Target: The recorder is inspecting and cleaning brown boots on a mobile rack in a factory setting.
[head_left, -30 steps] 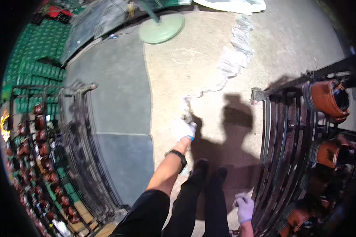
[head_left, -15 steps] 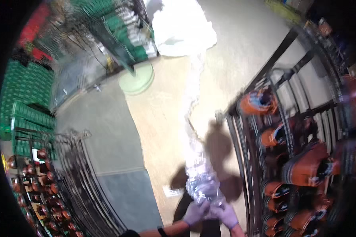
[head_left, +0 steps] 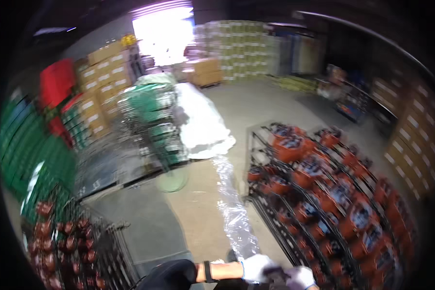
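Note:
Both my hands wear white gloves and meet at the bottom edge of the view. My left hand (head_left: 256, 267) and my right hand (head_left: 299, 277) grip the near end of a long strip of clear plastic film (head_left: 232, 203). The film stretches away from my hands across the concrete floor toward a white heap of crumpled plastic (head_left: 200, 123). A dark wristband sits on my left forearm. The view is blurred by motion.
A black wire rack (head_left: 333, 203) loaded with orange containers stands to my right. Another wire rack with dark red containers (head_left: 58, 241) is at lower left. Green crates (head_left: 29, 154), a green round base (head_left: 171, 181), stacked cardboard boxes (head_left: 96, 82) and pallets lie beyond.
The view has swung up from the floor to the warehouse ahead. My hands came together on the film strip, which was lying loose on the floor a second ago, and now hold it low.

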### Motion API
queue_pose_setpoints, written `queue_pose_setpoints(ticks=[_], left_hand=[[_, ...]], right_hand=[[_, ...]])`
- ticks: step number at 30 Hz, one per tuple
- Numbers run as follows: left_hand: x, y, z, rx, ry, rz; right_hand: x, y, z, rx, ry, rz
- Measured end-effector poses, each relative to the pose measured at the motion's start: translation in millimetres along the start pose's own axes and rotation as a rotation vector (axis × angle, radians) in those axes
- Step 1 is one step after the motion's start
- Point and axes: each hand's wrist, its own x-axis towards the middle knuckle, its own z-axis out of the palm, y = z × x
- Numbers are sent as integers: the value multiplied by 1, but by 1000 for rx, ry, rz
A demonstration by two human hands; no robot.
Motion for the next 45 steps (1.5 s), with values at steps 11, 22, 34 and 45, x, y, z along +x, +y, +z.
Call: queue_pose_setpoints(ticks=[11, 22, 34, 45], left_hand=[[109, 233, 142, -427, -339, 87], [271, 112, 63, 437, 139, 57], [356, 54, 121, 391, -9, 174], [301, 106, 91, -179, 243, -107]], right_hand=[[-360, 146, -13, 356, 387, 11], [-216, 172, -144, 668, 1217, 59], [-9, 185, -191, -22, 1086, 185], [-61, 188, -104, 473, 879, 31]])
